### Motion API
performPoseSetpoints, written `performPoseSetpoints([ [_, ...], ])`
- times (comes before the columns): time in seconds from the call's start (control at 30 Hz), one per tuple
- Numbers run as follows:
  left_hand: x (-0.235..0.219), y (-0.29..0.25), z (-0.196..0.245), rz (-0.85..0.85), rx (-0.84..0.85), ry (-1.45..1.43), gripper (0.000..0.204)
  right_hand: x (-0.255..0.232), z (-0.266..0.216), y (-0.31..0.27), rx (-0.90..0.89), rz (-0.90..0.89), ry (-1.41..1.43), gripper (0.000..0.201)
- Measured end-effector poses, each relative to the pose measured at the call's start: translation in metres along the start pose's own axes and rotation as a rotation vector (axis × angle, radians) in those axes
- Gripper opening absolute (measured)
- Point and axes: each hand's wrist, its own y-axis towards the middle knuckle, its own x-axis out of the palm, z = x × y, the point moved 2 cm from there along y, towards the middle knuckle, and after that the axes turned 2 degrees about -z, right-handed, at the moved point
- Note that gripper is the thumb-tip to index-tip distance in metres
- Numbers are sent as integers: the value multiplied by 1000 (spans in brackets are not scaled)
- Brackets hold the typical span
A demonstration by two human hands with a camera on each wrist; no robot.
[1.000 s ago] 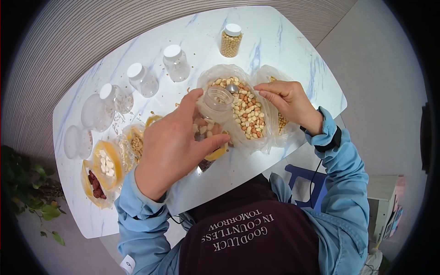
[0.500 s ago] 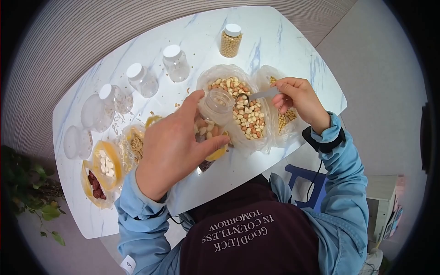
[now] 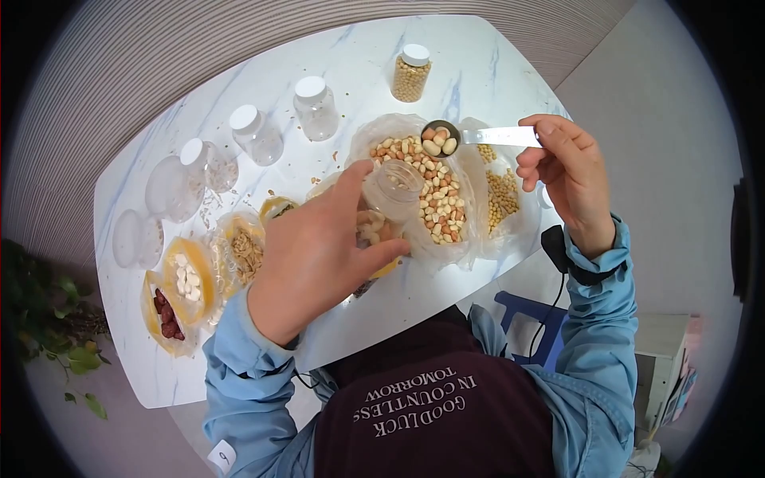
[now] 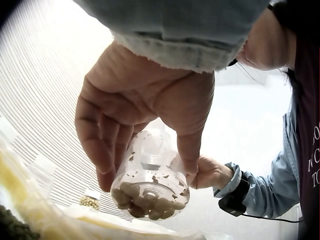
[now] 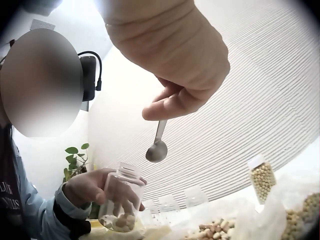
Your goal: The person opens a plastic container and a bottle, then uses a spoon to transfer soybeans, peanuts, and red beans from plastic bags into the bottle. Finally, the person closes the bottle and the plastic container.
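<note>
My left hand (image 3: 319, 239) grips a clear open-mouthed plastic jar (image 3: 396, 187) round its side, its mouth facing up. In the left wrist view, peanuts (image 4: 150, 205) lie at the jar's bottom and small brown flakes cling to its wall. The right hand (image 3: 575, 163) pinches the flat handle of a metal measuring spoon (image 3: 498, 137). Several peanuts (image 3: 439, 139) fill the spoon's bowl, which is held up over the far edge of an open plastic bag (image 3: 381, 127) of peanuts. That bag lies just beside the jar. From the right wrist, the spoon appears higher than the jar mouth.
A bag of soybeans (image 3: 502, 199) lies right of the peanut bag. Behind stands a lidded jar of soybeans (image 3: 411, 80); white-lidded jars (image 3: 315, 111) line the far left. Yellow-edged bags, one with red dates (image 3: 167, 319), sit at the left. Crumbs dot the marbled table (image 3: 358, 48).
The right hand has drawn the spoon up out of the peanut bag, now loaded with peanuts, and moved rightward. The left hand still holds the jar, slightly further right in view.
</note>
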Motion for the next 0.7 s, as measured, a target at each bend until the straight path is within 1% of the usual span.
performPoseSetpoints([
  [0.13, 2, -1, 0, 9, 17, -15, 79, 22, -13, -9, -39, -23, -40, 26],
  [0.23, 2, -1, 1, -2, 6, -25, 79, 34, -15, -17, -168, -33, -238, 24],
  [0.27, 2, 0, 1, -12, -4, -30, 80, 36, -15, -21, -217, -53, -253, 22],
  [0.4, 0, 1, 2, -59, -68, -36, 81, 46, -23, -35, -486, -122, -630, 18],
  [0.5, 1, 0, 1, -1, -23, -47, 81, 52, -30, -35, -739, -190, -780, 17],
  [0.6, 2, 1, 0, 8, -12, -52, 80, 48, -28, -33, -701, -86, -815, 17],
  [0.7, -5, 2, 5, -56, -102, -78, 77, 39, -12, -17, -596, -5, -809, 18],
])
